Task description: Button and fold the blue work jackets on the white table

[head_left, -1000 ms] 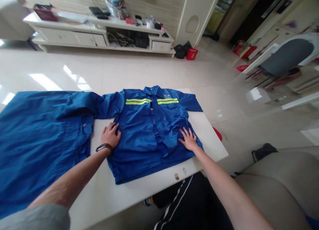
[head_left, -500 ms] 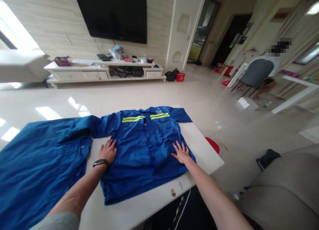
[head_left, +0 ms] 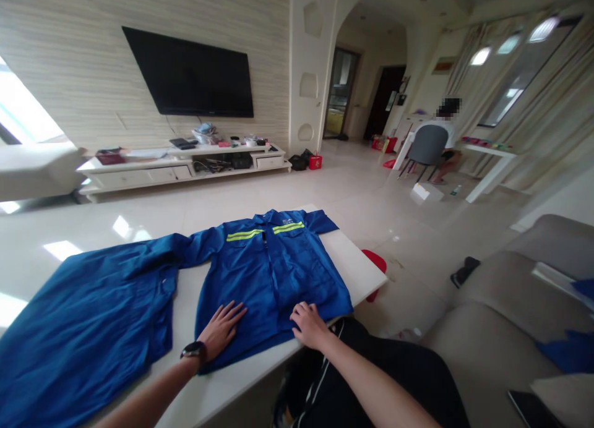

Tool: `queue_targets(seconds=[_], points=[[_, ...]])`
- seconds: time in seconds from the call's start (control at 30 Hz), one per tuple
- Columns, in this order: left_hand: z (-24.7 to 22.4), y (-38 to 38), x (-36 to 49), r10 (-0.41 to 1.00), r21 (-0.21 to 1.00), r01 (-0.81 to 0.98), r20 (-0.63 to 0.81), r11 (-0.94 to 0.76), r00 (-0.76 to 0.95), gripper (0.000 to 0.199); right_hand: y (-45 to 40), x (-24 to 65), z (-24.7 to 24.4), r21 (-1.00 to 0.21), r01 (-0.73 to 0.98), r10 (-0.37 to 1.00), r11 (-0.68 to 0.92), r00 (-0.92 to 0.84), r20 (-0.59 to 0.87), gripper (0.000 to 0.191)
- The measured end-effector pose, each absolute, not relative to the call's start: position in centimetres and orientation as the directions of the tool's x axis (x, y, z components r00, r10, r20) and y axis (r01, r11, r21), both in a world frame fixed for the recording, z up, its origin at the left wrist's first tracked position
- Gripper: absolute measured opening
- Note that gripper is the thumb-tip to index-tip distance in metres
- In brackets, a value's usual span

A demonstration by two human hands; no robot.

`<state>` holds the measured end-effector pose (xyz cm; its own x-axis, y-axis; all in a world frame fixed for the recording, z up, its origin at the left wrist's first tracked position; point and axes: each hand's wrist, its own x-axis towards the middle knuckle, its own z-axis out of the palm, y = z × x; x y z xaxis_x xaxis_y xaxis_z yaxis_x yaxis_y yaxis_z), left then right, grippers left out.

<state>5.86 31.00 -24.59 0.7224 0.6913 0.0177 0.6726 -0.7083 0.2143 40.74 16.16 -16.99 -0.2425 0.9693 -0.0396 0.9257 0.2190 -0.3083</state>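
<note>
A blue work jacket (head_left: 269, 279) with yellow-green reflective stripes across the chest lies spread front-up on a white table (head_left: 357, 261), its collar away from me. My left hand (head_left: 223, 329) rests flat on the lower left of the jacket, fingers spread, a dark watch on the wrist. Near the bottom hem, my right hand (head_left: 309, 324) lies on the cloth with its fingers apart and somewhat bent. Left of the jacket is a second blue garment (head_left: 93, 323), and the jacket's left sleeve reaches over to its upper edge.
Beyond the table stand a long white TV cabinet (head_left: 148, 179) and a wall-mounted TV (head_left: 195, 75). A red stool (head_left: 375, 262) shows past the table's right edge. A grey sofa (head_left: 482, 298) is at right. Farther back, a person sits on a grey chair (head_left: 424, 145).
Both hands have slid toward me, from the jacket's sides to its lower part near the hem. The right fingers are more bent. My view has tilted up and turned right.
</note>
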Motion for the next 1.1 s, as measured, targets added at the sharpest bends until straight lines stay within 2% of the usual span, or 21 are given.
queue_targets(seconds=[0.1, 0.2, 0.3, 0.43, 0.57, 0.77, 0.83, 0.93, 1.1], points=[[-25.5, 28.4, 2.1, 0.718, 0.214, 0.697, 0.034, -0.685, 0.695, 0.060, 14.7, 38.3, -18.5, -0.334, 0.904, 0.956, 0.268, -0.293, -0.025, 0.024], [-25.3, 27.5, -1.5, 0.730, 0.233, 0.699, 0.086, -0.676, 0.678, 0.056, 13.9, 37.1, -19.5, -0.410, 0.893, 0.980, 0.184, -0.200, 0.003, 0.027], [-25.2, 26.7, -4.8, 0.732, 0.241, 0.696, 0.107, -0.676, 0.673, 0.056, 13.0, 36.7, -20.2, -0.430, 0.895, 0.993, 0.118, -0.115, 0.034, 0.028], [-25.6, 25.0, -6.9, 0.727, 0.251, 0.691, 0.090, -0.678, 0.680, 0.059, 12.0, 36.4, -20.8, -0.369, 0.915, 0.986, 0.164, -0.155, 0.053, 0.038], [-25.7, 24.6, -6.8, 0.741, 0.265, 0.701, 0.091, -0.662, 0.665, 0.060, 12.0, 35.9, -20.9, -0.277, 0.938, 0.978, 0.210, -0.205, 0.048, 0.035], [-25.2, 24.6, -6.5, 0.760, 0.279, 0.720, 0.063, -0.636, 0.647, 0.060, 12.4, 35.2, -20.9, -0.217, 0.859, 0.885, 0.464, -0.462, 0.065, 0.054], [-25.3, 24.5, -6.5, 0.760, 0.283, 0.719, 0.062, -0.635, 0.647, 0.060, 12.4, 35.0, -20.9, -0.220, 0.837, 0.862, 0.500, -0.505, 0.038, 0.045], [-25.6, 24.6, -6.6, 0.761, 0.290, 0.718, 0.067, -0.633, 0.645, 0.061, 12.3, 34.7, -20.9, -0.241, 0.859, 0.887, 0.451, -0.462, 0.014, 0.025], [-25.7, 24.8, -6.6, 0.757, 0.291, 0.715, 0.056, -0.636, 0.651, 0.061, 12.4, 34.7, -20.7, -0.301, 0.878, 0.925, 0.371, -0.379, 0.035, 0.015]])
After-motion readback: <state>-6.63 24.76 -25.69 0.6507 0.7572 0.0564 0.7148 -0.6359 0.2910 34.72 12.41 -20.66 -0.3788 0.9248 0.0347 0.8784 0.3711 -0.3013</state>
